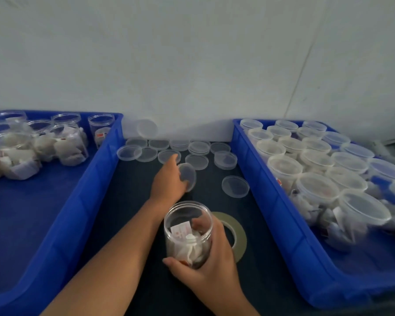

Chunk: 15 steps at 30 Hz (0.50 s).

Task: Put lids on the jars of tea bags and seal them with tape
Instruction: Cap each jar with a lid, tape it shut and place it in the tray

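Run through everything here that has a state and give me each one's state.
Jar in hand: unlidded, tea bags inside, gripped by right hand.
Lid in hand: off the jar, tilted, held by left hand.
Tape roll: lying flat.
Left crate jars: unlidded.
Right crate jars: lidded.
Loose lids: lying on the table.

One wide-angle view, worn on the person's head, faces forward and down, close over the dark tabletop [265, 258], with the left hand [169, 180] and right hand [217, 256] near, below centre. The left blue plastic crate [96, 179], right blue plastic crate [271, 201] and pale wall [192, 53] frame it.
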Available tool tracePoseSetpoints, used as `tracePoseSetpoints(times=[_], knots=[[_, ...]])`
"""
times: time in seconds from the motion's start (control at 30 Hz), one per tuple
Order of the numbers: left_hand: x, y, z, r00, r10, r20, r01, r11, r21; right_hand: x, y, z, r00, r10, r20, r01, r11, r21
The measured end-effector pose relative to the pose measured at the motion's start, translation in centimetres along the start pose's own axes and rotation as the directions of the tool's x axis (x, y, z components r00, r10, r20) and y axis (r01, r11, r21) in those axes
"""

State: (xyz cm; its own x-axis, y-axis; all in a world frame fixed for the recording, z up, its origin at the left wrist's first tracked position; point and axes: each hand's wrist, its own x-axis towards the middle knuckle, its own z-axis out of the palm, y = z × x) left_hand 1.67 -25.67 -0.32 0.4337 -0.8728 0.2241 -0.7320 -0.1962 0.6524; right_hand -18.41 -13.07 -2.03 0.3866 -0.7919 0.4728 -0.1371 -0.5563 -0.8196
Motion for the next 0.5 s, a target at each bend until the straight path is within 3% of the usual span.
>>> tracePoseSetpoints(times=[0.13,0.2,0.27,0.37,0.5], knots=[[-3.2,0.2,-3.6,0.997,0.023,0.073,-0.009,0.982,-0.189,-0.2,-0.2,-0.1,1.0,0.017,0.025,-0.018,0.998,0.056],[-5.4,0.6,-6.1,0.991,0.024,0.132,0.028,0.923,-0.383,-0.3,-0.4,-0.1,0.999,-0.001,0.038,-0.001,0.997,0.073],[-8.1,1.2,-8.7,0.966,0.122,0.229,0.011,0.863,-0.505,-0.4,-0.6,-0.2,0.999,-0.024,0.035,0.021,0.996,0.09],[-12.0,1.8,-12.3,0.896,0.324,0.304,-0.184,0.893,-0.41,-0.5,-1.1,-0.3,0.998,-0.044,0.039,0.04,0.992,0.12],[-15.5,3.3,-15.0,0.798,0.394,0.456,-0.272,0.91,-0.312,-0.9,-1.2,-0.2,0.992,-0.067,0.104,0.053,0.99,0.132]])
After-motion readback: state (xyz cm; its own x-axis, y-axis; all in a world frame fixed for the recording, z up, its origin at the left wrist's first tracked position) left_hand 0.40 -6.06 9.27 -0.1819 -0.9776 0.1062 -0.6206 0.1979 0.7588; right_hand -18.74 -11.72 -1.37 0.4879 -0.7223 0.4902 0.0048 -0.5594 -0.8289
